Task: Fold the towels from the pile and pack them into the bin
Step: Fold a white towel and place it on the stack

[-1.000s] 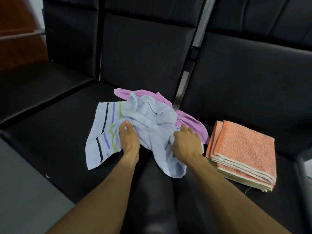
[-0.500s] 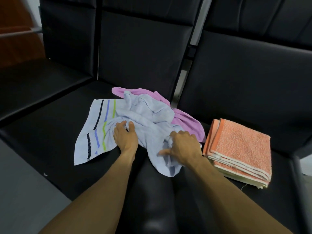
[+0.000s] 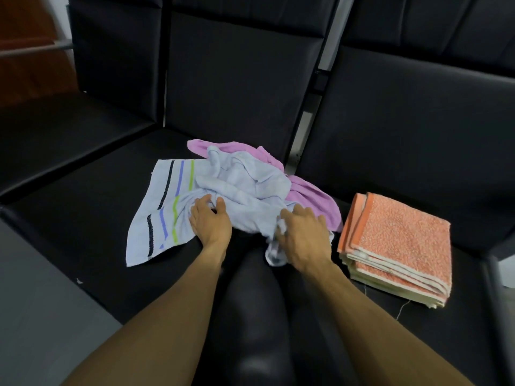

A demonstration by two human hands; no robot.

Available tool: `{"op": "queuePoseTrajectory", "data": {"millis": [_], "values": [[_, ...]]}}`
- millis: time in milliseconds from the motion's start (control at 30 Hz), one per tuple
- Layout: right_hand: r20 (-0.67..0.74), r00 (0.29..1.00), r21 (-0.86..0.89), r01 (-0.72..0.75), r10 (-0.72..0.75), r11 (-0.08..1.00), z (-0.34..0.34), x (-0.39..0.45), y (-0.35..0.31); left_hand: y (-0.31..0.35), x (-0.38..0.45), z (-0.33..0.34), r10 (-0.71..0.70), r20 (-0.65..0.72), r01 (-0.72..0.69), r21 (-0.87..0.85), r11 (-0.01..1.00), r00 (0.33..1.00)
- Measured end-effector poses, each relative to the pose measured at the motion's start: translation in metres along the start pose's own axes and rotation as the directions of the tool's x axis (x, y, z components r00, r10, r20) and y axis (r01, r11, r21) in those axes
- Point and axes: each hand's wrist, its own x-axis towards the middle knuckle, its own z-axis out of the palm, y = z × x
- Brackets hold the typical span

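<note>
A crumpled pale blue towel with black, blue and green stripes lies on the black seat. It rests on a purple towel that shows behind it and to its right. My left hand grips bunched fabric near the stripes, thumb and fingers pinched into a fold. My right hand holds the towel's lower right end, with cloth showing between its fingers. No bin is in view.
A stack of folded orange towels with cream ones beneath sits on the seat to the right. Black backrests rise behind the pile. Grey floor lies at the lower left.
The striped end has spread out further to the left. My left hand has bunched the cloth beside the stripes, and my right hand has closed over the towel's lower end.
</note>
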Motion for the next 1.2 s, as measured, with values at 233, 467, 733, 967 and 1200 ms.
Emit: {"op": "queuePoseTrajectory", "data": {"millis": [233, 467, 733, 967, 1200], "values": [[-0.229, 0.961, 0.365, -0.061, 0.153, 0.929, -0.02, -0.015, 0.025, 0.012, -0.013, -0.003, 0.023, -0.039, -0.016, 0.163, 0.987, 0.999], [-0.289, 0.945, 0.445, -0.009, 0.153, 0.896, -0.054, -0.045, 0.039, 0.064, -0.093, 0.008, 0.333, 0.454, -0.449, 0.175, 0.876, 0.826], [-0.256, 0.913, 0.583, -0.116, 0.317, 0.804, -0.108, -0.115, 0.069, 0.115, -0.199, 0.012, 0.425, 0.581, -0.412, -0.164, 0.896, 0.694], [-0.046, 0.805, 0.891, -0.235, 0.592, 0.388, -0.097, -0.182, 0.081, 0.116, -0.26, 0.008, 0.493, 0.697, -0.492, -0.227, 0.84, 0.52], [0.223, 0.689, 0.906, -0.407, 0.689, 0.113, -0.056, -0.202, 0.115, 0.094, -0.235, 0.023, 0.309, 0.672, -0.483, 0.083, 0.872, 0.673]]}}
